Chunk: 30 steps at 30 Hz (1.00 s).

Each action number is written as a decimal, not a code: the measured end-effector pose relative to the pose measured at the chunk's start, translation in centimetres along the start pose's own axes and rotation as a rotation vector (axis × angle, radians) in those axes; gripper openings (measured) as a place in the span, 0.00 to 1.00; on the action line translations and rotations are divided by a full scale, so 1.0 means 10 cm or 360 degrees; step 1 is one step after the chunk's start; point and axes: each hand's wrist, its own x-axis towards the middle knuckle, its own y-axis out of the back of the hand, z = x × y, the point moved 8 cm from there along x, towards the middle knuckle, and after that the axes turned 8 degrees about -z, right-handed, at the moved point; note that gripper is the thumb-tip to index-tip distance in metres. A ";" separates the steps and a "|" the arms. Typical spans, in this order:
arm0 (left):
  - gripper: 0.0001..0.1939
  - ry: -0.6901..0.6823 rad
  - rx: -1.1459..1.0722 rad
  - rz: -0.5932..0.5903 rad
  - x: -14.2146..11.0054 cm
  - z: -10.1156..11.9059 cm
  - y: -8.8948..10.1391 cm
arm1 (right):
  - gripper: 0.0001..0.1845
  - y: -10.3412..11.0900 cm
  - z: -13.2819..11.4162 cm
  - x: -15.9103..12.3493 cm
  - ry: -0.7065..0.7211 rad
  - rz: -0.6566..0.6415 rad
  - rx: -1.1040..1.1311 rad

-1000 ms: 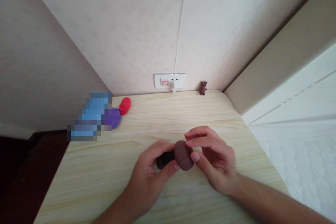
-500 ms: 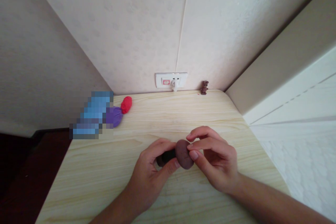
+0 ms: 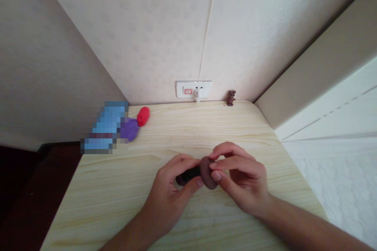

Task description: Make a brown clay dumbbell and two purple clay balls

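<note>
A smooth brown lump of modelling clay (image 3: 206,175), rounded and somewhat flattened, is held between both hands above the table. My left hand (image 3: 169,190) is closed around it from the left, thumb and fingers at its edge. Inside that grip, a dark, nearly black part (image 3: 191,175) stretches left from the lump; whether it is joined to it I cannot tell. From the right, my right hand (image 3: 246,178) pinches the clay's face and rim with thumb and fingertips. Its other fingers are curled and partly hidden.
On the wood-grain table (image 3: 188,129), a purple bundle (image 3: 129,128) and a red lump (image 3: 143,116) lie at the back left beside a blurred blue object (image 3: 110,123). A small brown figure (image 3: 231,98) stands near the wall socket (image 3: 188,89).
The brown clay has turned slightly, its face now showing narrower. My right fingertips sit a little further over its rim. The view has shifted slightly.
</note>
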 end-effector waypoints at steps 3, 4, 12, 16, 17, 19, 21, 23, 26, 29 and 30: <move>0.11 -0.0016 0.0015 0.0021 -0.01 0.00 0.01 | 0.16 -0.01 0.00 0.01 -0.0023 0.0007 0.0040; 0.11 -0.0024 0.0030 0.0026 -0.02 0.00 0.01 | 0.16 0.00 0.00 0.02 -0.0034 0.0017 0.0056; 0.10 -0.0108 0.0110 0.0078 -0.02 0.03 0.02 | 0.18 -0.04 0.18 -0.01 -0.0328 0.0017 0.0381; 0.11 -0.0160 0.0108 0.0096 -0.03 0.04 0.03 | 0.16 -0.13 0.24 -0.04 -0.0395 -0.0071 0.0573; 0.12 -0.0172 0.0121 0.0103 -0.03 0.04 0.04 | 0.16 -0.16 0.24 -0.04 -0.0412 -0.0094 0.0627; 0.13 -0.0185 0.0154 0.0114 -0.03 0.05 0.05 | 0.14 -0.21 0.25 -0.03 -0.0432 -0.0132 0.0744; 0.13 -0.0193 0.0174 0.0118 -0.03 0.05 0.05 | 0.13 -0.24 0.24 -0.02 -0.0458 -0.0152 0.0854; 0.13 -0.0221 0.0171 0.0119 -0.02 0.07 0.06 | 0.13 -0.27 0.26 -0.01 -0.0520 -0.0164 0.0943; 0.13 -0.0271 0.0163 0.0121 -0.01 0.09 0.06 | 0.13 -0.31 0.32 -0.05 -0.0653 -0.0160 0.1054; 0.14 -0.0311 0.0169 0.0137 -0.02 0.11 0.06 | 0.15 -0.33 0.35 -0.08 -0.0706 -0.0155 0.1175; 0.15 -0.0327 0.0167 0.0142 -0.03 0.12 0.06 | 0.16 -0.34 0.36 -0.08 -0.0708 -0.0160 0.1205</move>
